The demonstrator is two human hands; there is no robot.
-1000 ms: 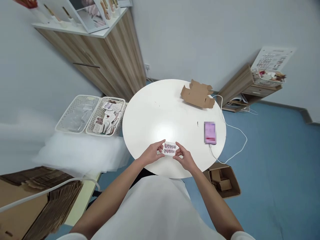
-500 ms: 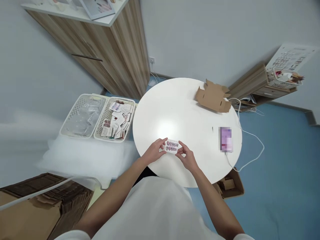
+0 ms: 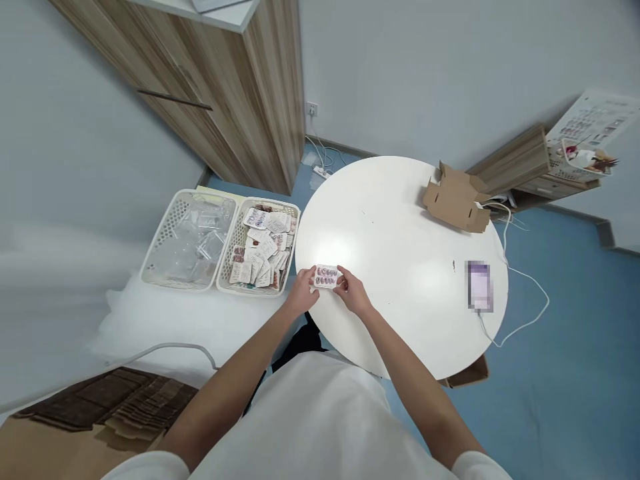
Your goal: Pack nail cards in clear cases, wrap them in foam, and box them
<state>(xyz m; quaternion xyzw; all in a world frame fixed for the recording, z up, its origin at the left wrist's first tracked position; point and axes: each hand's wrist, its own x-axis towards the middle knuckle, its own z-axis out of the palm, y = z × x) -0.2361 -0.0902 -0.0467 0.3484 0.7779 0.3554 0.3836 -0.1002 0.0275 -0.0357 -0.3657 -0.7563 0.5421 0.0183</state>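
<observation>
I hold a small clear card of pink press-on nails (image 3: pixel 326 275) over the near left edge of the round white table (image 3: pixel 400 220). My left hand (image 3: pixel 301 291) pinches its left end. My right hand (image 3: pixel 351 292) pinches its right end. Both hands are closed on the card. Just left of my hands stands a white basket (image 3: pixel 260 248) filled with several similar nail cards.
A second white basket (image 3: pixel 187 239) holds clear plastic trays. An open cardboard box (image 3: pixel 456 197) sits at the table's far side. A phone (image 3: pixel 479 285) with a white cable (image 3: pixel 525 280) lies at the right. A wooden cabinet (image 3: pixel 225 87) stands behind. Flat cardboard (image 3: pixel 115 407) lies at lower left.
My view has turned left, so the table and phone shifted right in the picture. Both hands carried the nail card leftward toward the table's edge near the baskets, still pinching it.
</observation>
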